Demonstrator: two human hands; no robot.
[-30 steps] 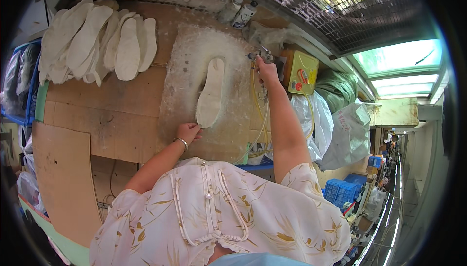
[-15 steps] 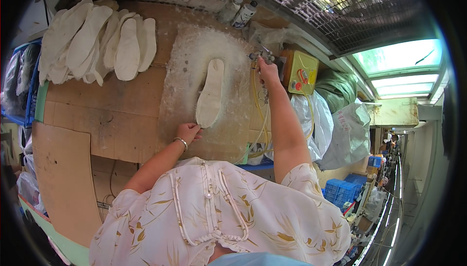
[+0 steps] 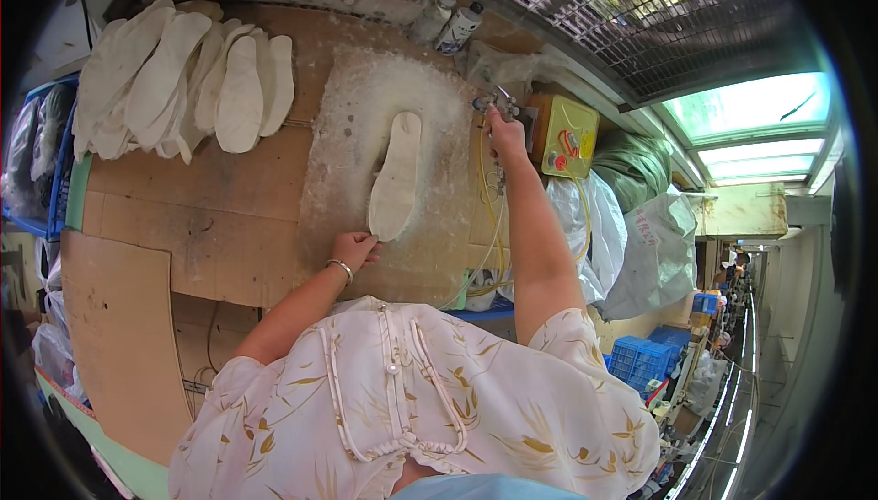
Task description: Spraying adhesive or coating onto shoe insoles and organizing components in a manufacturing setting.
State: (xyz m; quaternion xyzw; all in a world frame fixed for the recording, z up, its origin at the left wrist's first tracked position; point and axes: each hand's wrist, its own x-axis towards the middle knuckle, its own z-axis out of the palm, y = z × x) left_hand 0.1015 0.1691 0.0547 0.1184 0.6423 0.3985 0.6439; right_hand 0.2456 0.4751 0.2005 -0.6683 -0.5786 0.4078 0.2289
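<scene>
Meanwhile, little change is noted: the white insole (image 3: pixel 396 178) is kept flat on the glue-crusted surface (image 3: pixel 439 253), touched at its heel by the loosely curled left hand (image 3: pixel 353 249), while the spray gun (image 3: pixel 494 103) stays gripped in the closed right hand (image 3: pixel 506 132).

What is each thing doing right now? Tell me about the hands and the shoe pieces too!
Left hand: touching the near end of the insole, fingers curled.
Right hand: closed around the spray gun.
Insole: lying flat, alone on the crusted board.
Spray gun: held at the board's right edge.
Insole pile: stacked, overlapping, untouched.
Bottles: capped, apparently upright.
</scene>
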